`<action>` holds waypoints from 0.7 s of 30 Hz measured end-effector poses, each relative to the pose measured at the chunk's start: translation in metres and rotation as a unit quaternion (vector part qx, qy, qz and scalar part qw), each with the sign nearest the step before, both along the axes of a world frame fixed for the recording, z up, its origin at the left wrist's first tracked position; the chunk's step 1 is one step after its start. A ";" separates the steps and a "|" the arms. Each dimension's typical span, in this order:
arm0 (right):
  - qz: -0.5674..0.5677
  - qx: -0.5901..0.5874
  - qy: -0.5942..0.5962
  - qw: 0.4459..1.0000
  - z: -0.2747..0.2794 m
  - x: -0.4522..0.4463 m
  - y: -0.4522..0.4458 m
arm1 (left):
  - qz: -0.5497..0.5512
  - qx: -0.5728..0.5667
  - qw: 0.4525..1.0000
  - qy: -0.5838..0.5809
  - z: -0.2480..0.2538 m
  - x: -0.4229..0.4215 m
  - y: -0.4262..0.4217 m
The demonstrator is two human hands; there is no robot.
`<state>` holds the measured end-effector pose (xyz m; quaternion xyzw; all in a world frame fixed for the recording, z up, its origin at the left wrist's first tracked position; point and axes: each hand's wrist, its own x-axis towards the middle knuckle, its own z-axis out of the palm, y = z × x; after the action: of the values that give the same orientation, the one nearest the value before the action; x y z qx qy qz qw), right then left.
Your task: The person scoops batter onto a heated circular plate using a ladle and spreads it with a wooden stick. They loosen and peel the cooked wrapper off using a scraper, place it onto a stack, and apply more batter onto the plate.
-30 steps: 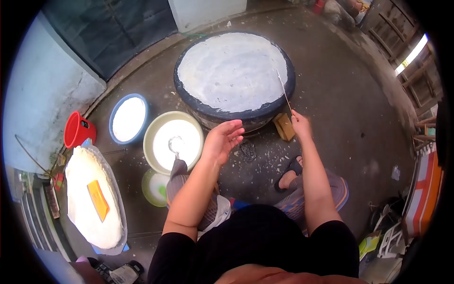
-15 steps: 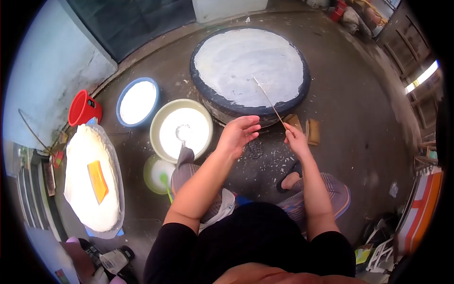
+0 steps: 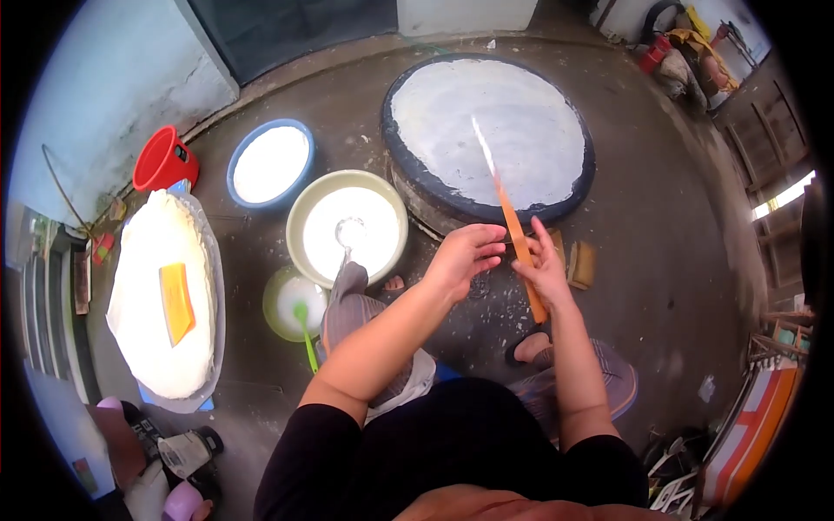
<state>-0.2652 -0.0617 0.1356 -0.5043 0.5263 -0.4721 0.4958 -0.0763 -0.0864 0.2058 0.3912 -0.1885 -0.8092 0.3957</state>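
Observation:
My right hand (image 3: 547, 271) grips a long, thin wooden spatula (image 3: 511, 221) near its lower end. The spatula's whitened tip points away from me, over the big round griddle (image 3: 401, 156). A thin white layer (image 3: 469, 95) covers most of the griddle's top, leaving a dark rim. Close to the spatula's left side is my left hand (image 3: 465, 260), fingers loosely bent and apart, holding nothing. Left of the griddle, a pale green basin (image 3: 295, 243) holds white batter with a ladle (image 3: 349, 234) in it.
A blue basin (image 3: 233, 178) of white contents and a red bucket (image 3: 161, 161) stand farther left. A small green bowl (image 3: 271, 317) holds a green spoon (image 3: 306, 334). An orange scraper (image 3: 176, 304) lies on a pale stack (image 3: 156, 356). A brown block (image 3: 582, 265) lies beside the griddle.
The spatula has turned from edge-on to showing its broad face, and its lower end now extends below my right hand. My view has shifted a little; my left hand stays beside it.

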 end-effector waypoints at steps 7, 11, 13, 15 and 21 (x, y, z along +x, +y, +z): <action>0.004 0.170 -0.060 0.984 -0.009 0.011 0.005 | -0.004 -0.006 1.000 0.021 0.000 0.001 -0.002; 0.012 0.177 -0.029 0.984 -0.013 0.013 0.005 | 0.002 -0.007 0.999 0.037 0.001 0.004 -0.002; 0.026 0.171 -0.008 0.985 -0.007 0.018 0.005 | 0.028 -0.023 0.998 0.054 0.005 0.012 -0.006; 0.063 0.149 -0.049 0.986 0.023 0.038 0.011 | 0.097 -0.062 0.991 0.067 0.020 0.030 -0.009; 0.175 0.206 -0.009 0.963 0.055 0.086 0.016 | 0.386 -0.333 0.855 0.100 0.081 0.144 0.014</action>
<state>-0.1789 -0.0456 0.1902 -0.4710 0.5113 -0.2644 0.6685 0.0682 -0.0728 0.2869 0.1945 -0.2404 -0.5150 0.7995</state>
